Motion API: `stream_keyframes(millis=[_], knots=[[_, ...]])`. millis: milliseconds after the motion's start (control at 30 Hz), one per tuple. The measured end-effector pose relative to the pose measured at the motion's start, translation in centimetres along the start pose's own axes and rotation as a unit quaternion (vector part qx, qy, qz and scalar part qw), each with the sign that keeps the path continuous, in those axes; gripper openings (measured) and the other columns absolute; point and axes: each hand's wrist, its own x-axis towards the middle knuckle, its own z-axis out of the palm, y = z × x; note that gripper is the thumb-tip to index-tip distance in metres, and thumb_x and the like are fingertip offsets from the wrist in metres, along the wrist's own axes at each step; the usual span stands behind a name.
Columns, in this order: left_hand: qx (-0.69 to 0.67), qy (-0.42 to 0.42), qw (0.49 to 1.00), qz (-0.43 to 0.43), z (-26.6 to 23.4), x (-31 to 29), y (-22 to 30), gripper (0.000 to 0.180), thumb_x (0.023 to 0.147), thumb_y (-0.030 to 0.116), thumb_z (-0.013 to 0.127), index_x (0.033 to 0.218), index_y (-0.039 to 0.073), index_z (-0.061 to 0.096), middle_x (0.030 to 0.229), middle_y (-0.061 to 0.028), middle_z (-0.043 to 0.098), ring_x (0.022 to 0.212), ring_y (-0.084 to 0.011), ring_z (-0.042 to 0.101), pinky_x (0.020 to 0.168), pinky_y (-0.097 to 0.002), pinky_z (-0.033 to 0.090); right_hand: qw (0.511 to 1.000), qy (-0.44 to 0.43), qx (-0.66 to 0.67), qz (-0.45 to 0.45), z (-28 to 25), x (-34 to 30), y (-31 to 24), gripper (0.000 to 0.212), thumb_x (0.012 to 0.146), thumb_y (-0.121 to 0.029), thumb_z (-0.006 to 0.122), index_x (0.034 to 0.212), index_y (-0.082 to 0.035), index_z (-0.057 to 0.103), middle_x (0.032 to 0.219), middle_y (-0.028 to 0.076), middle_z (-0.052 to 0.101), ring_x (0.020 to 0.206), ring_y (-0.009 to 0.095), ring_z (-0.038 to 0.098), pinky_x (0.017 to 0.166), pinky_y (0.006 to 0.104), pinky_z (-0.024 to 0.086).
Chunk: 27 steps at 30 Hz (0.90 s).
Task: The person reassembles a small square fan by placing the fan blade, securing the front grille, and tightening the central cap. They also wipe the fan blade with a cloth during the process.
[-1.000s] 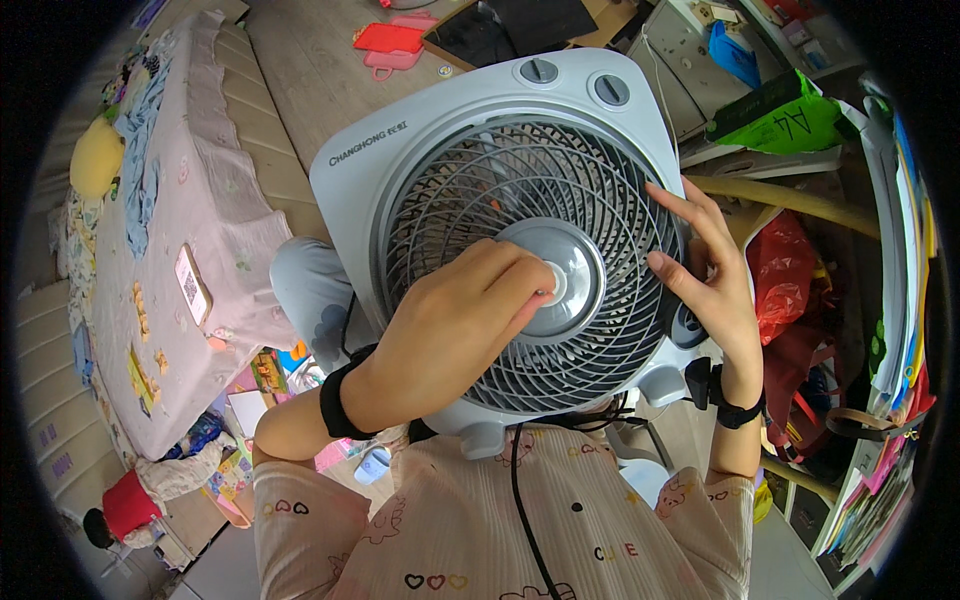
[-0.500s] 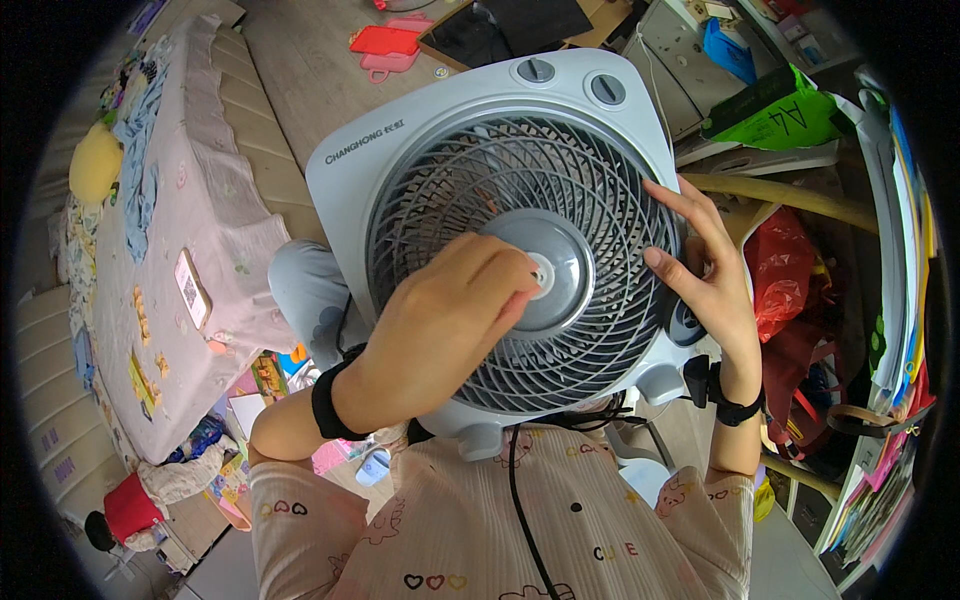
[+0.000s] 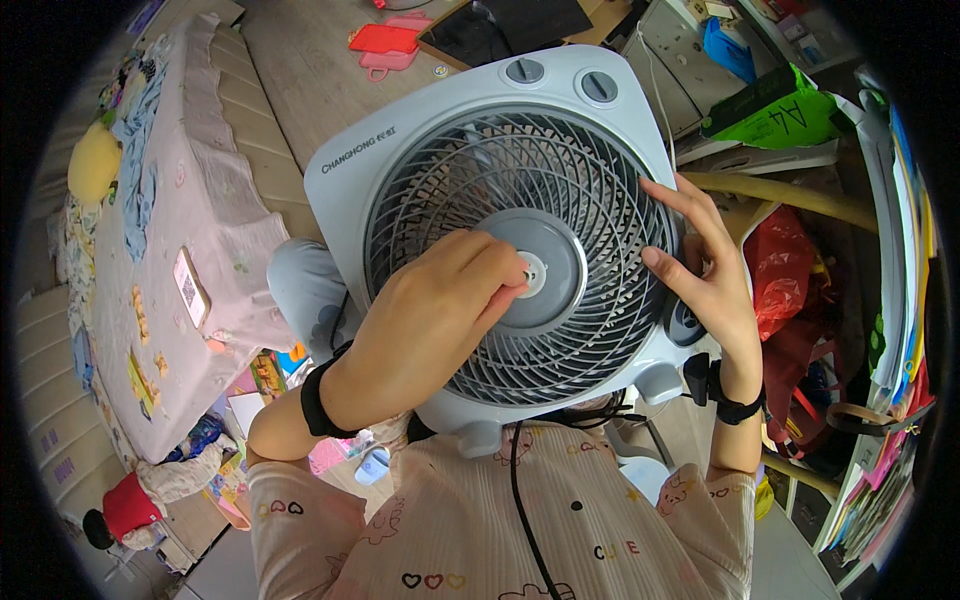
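Observation:
A pale blue-grey box fan (image 3: pixel 350 195) leans across my lap, its round dark grille facing up. My left hand (image 3: pixel 435 300) lies over the grille, thumb and fingers pinched together at the white centre piece (image 3: pixel 534 275) inside the grey hub disc (image 3: pixel 565 270). Whatever sits between those fingertips is hidden. My right hand (image 3: pixel 712 270) holds the fan's right edge, with thumb and index finger spread on the grille. Two control knobs (image 3: pixel 524 70) are at the fan's far end, and stubby feet (image 3: pixel 480 438) point toward me. A black cord (image 3: pixel 515 500) runs down over my shirt.
On the left is a bed (image 3: pixel 205 120) with a pink cover, a phone (image 3: pixel 192 287) and a yellow cushion (image 3: pixel 95 165). Shelves with papers (image 3: pixel 880 260), a green packet (image 3: pixel 775 112) and a red bag (image 3: pixel 780 265) crowd the right. Red items (image 3: pixel 388 45) lie on the far floor.
The fan has shifted slightly left and toward the far side. My left hand has moved a little left with it, still pinched at the hub. My right hand keeps nearly the same place.

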Motion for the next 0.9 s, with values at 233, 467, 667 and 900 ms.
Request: stream_keyframes(millis=[233,467,667,900], knots=[[0.028,0.005,1.0,-0.005,0.62,0.35,0.48,0.018,0.082,-0.002,0.072,0.092,0.003,0.059,0.097,-0.0079,0.068,0.088,-0.027,0.066,0.073,-0.0347,0.053,1.0,0.001,0.001,0.001,0.09,-0.17,-0.05,0.059,0.08,-0.019,0.078,0.137,-0.018,0.061,0.146,0.005,0.05,0.062,0.004,0.029,0.058,0.0188,0.029],[0.018,-0.018,1.0,0.011,0.16,0.32,0.18,0.014,0.088,0.002,0.063,0.096,0.003,0.051,0.091,-0.0127,0.054,0.087,-0.034,0.057,0.074,-0.0428,0.048,1.0,0.0,0.006,-0.003,0.06,-0.15,-0.15,0.063,0.08,-0.019,0.079,0.139,-0.018,0.059,0.146,0.004,0.051,0.064,0.004,0.03,0.057,0.0194,0.029],[0.027,0.004,1.0,0.002,0.68,-0.16,0.68,0.018,0.083,-0.003,0.071,0.094,0.004,0.058,0.098,-0.0083,0.066,0.088,-0.0289,0.065,0.074,-0.0366,0.053,1.0,0.01,-0.021,-0.008,0.29,-0.31,-0.53,0.064,0.08,-0.018,0.078,0.141,-0.018,0.057,0.144,0.004,0.052,0.065,0.004,0.032,0.057,0.0197,0.029],[0.03,0.012,0.999,-0.013,0.73,0.24,0.85,0.019,0.082,-0.004,0.07,0.093,0.004,0.057,0.098,-0.0087,0.066,0.087,-0.0288,0.065,0.073,-0.0368,0.053,0.999,0.021,-0.027,0.006,0.3,-0.26,-0.15,0.065,0.079,-0.015,0.081,0.139,-0.018,0.058,0.141,0.011,0.053,0.079,0.007,0.052,0.067,0.0212,0.042]])
